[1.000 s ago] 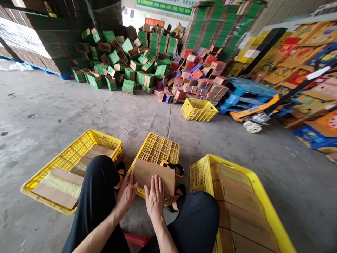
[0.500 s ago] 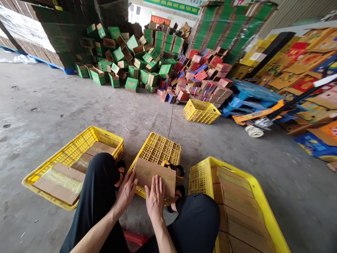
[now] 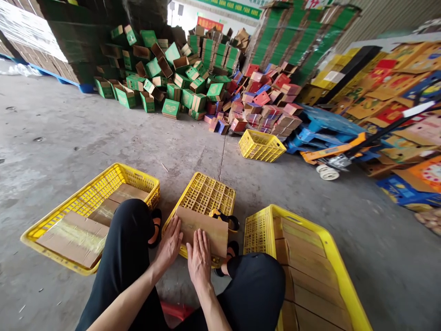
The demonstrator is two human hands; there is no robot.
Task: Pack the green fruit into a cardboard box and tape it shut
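Observation:
A brown cardboard box (image 3: 210, 232) lies on an upturned yellow crate (image 3: 206, 191) between my knees. My left hand (image 3: 170, 241) rests flat at the box's left end, fingers stretched out. Lying on the near part of the same box is my right hand (image 3: 200, 255), palm down and fingers extended. Just behind the box, at its right, sits a yellow-and-black tape dispenser (image 3: 222, 217), partly hidden by the box. Neither hand grasps anything.
A yellow basket (image 3: 55, 221) with several cardboard boxes stands left; another basket (image 3: 330, 239), packed with boxes, stands right. Farther off are a yellow crate (image 3: 262, 147), a pallet jack (image 3: 337, 151), blue pallets (image 3: 317, 122) and heaped green cartons (image 3: 170, 108).
My left hand has slid slightly right along the box, and my right hand has shifted a little left, so the two are closer together. The view has turned slightly.

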